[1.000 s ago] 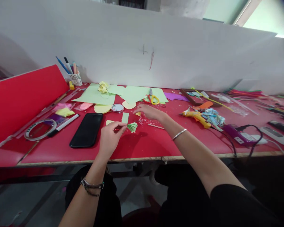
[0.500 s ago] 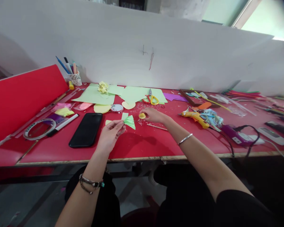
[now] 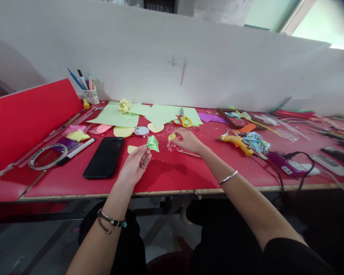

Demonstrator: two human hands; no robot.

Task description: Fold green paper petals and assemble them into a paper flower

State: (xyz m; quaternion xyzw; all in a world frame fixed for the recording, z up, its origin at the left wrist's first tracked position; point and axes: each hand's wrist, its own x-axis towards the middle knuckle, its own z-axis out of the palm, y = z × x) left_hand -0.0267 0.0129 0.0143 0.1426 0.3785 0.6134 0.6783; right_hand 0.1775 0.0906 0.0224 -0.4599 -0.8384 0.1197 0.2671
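Between the thumb and fingers of my left hand (image 3: pixel 136 162) is a pleated piece of light green paper (image 3: pixel 153 143), its folds fanning away from the fingertips. A small round yellow piece (image 3: pixel 172 136) sits at the fingertips of my right hand (image 3: pixel 187 139), pinched by its edge; its material cannot be made out. Both hands are over the red tabletop (image 3: pixel 163 177), a short way apart. White scraps lie under the right fingers, and a thin stick (image 3: pixel 189 153) rests just below that hand. A pale yellow paper piece (image 3: pixel 131 149) lies behind the left hand.
Scissors (image 3: pixel 185 119) lie on green paper sheets (image 3: pixel 157 114) at the back. A yellow glue gun (image 3: pixel 237 144) with its cable is at the right, near a purple power box (image 3: pixel 285 163). A black phone (image 3: pixel 104 157) and a tape roll (image 3: pixel 34 162) are at the left.
The green paper has turned in my left fingers and now looks shorter and more bunched. The yellow piece has tilted and shows a flatter, rounder face in my right hand.
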